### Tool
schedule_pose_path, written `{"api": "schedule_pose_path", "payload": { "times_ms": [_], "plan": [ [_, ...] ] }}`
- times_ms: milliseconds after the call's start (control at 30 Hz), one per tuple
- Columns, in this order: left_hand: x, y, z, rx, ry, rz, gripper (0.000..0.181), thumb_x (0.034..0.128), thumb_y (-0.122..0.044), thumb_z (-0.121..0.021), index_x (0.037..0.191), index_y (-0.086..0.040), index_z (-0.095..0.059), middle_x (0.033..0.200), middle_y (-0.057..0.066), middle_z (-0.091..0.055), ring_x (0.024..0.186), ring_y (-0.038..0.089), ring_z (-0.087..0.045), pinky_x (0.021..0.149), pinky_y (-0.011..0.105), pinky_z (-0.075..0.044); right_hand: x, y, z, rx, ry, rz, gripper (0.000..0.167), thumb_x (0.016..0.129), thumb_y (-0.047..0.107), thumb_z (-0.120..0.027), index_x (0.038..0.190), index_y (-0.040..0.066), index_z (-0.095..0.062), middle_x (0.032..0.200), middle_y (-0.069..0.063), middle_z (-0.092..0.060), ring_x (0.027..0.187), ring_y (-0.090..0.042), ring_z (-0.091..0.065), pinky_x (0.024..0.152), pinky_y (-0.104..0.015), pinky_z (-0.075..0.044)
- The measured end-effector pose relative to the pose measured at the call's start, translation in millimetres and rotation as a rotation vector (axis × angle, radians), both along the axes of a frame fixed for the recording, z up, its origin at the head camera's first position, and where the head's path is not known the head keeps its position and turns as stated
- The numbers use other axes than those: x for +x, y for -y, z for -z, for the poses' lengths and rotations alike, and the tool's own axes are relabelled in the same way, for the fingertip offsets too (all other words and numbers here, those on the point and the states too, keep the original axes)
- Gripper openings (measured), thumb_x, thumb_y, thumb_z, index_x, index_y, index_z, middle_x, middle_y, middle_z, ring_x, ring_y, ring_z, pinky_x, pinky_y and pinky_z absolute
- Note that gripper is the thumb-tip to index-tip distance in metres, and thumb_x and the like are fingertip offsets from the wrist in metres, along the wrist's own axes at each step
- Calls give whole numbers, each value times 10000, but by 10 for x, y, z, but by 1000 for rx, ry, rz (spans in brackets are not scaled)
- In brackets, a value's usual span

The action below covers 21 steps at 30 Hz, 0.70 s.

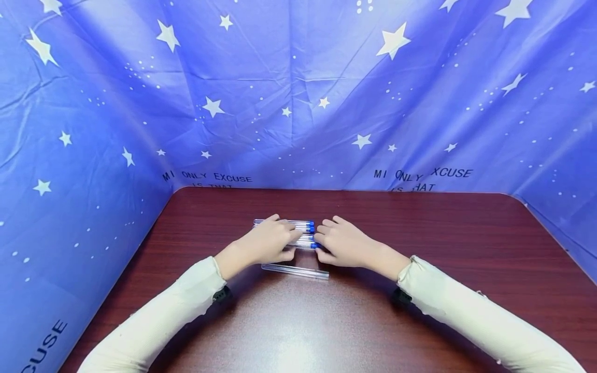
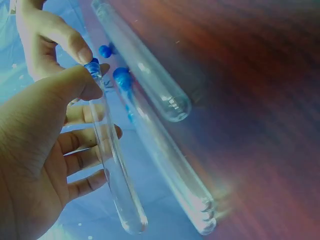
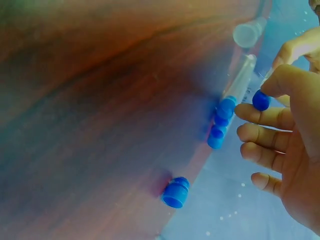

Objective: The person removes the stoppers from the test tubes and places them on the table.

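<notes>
My left hand (image 1: 268, 241) holds a clear test tube (image 2: 117, 170) between thumb and fingers, over the table. In its mouth sits a blue stopper (image 3: 261, 100). My right hand (image 1: 347, 241) pinches that stopper between thumb and index finger, while its other fingers stay spread. Beneath the hands, several stoppered test tubes (image 2: 170, 155) lie side by side, their blue ends towards the right hand. An open test tube (image 1: 296, 271) without a stopper lies nearer the person. One loose blue stopper (image 3: 175, 192) rests on the table; in the head view it cannot be made out.
The dark red wooden table (image 1: 448, 223) has rounded far corners. A blue curtain (image 1: 294, 77) with white stars and printed words hangs behind it and along both sides. Light glares off the table's near part.
</notes>
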<state>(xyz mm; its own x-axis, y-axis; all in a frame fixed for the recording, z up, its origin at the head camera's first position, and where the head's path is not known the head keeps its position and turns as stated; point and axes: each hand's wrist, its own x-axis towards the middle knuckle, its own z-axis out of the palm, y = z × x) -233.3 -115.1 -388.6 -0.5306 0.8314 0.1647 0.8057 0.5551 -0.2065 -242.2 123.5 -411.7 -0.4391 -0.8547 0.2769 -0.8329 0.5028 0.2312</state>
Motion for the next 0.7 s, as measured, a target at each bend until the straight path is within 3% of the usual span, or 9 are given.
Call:
{"api": "schedule_pose_path", "payload": {
  "times_ms": [267,500,700],
  "plan": [
    [-52,-5,-98,82,-74,-11,247,842,-281,-674,987,-105,-577,800,-13,-644,788,199,-655,732,360,-466,-50,-47,-133,-88,-50,-20,165,905,261,-652,852,104,-650,796,-3,-627,796,-225,-558,720,-370,-427],
    [-68,-77,-208,196,-186,45,215,900,-259,-680,1042,-116,-604,871,-1,-665,821,202,-647,750,349,-471,-80,-94,-314,-173,-70,-19,160,918,246,-626,853,101,-619,758,2,-583,777,-229,-546,723,-367,-431],
    [-106,-150,-302,256,-242,58,203,912,-254,-677,1053,-119,-621,929,1,-653,867,205,-628,779,343,-478,-75,-154,-475,-182,-123,12,189,919,252,-551,809,99,-567,731,-16,-543,746,-254,-531,713,-376,-405]
  ]
}}
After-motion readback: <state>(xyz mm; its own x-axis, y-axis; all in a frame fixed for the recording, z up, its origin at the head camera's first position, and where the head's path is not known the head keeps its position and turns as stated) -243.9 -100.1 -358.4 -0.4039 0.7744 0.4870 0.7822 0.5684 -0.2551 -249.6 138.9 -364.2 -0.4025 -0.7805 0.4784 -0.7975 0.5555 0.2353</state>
